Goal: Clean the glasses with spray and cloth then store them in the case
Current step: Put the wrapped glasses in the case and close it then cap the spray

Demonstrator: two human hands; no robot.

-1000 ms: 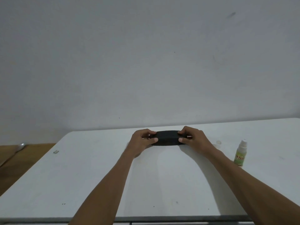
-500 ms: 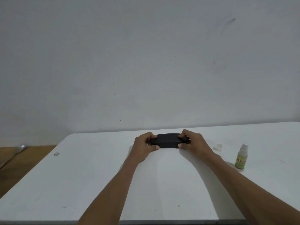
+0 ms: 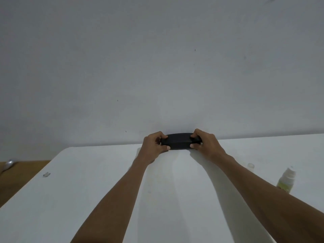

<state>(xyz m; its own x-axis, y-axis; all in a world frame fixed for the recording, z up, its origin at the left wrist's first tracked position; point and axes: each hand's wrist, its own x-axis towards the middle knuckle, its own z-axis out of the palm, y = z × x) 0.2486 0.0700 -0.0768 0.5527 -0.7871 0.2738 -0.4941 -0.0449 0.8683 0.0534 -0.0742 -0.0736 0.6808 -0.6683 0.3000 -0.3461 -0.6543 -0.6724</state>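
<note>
A black glasses case [image 3: 178,141] lies shut near the far edge of the white table [image 3: 98,190]. My left hand [image 3: 153,146] grips its left end, thumb in front and fingers curled over the top. My right hand [image 3: 206,143] grips its right end the same way. The glasses and the cloth are not visible. A small white spray bottle [image 3: 286,181] with a green label stands at the right, apart from both hands.
A small clear cap [image 3: 250,166] lies on the table near the spray bottle. A tiny object [image 3: 46,174] sits near the table's left edge. Wooden floor [image 3: 15,174] shows at the left. A plain wall stands right behind the table.
Both hands keep their hold on the case ends. The case sits a little farther from me and higher in view; the bottle appears lower right as the camera shifted.
</note>
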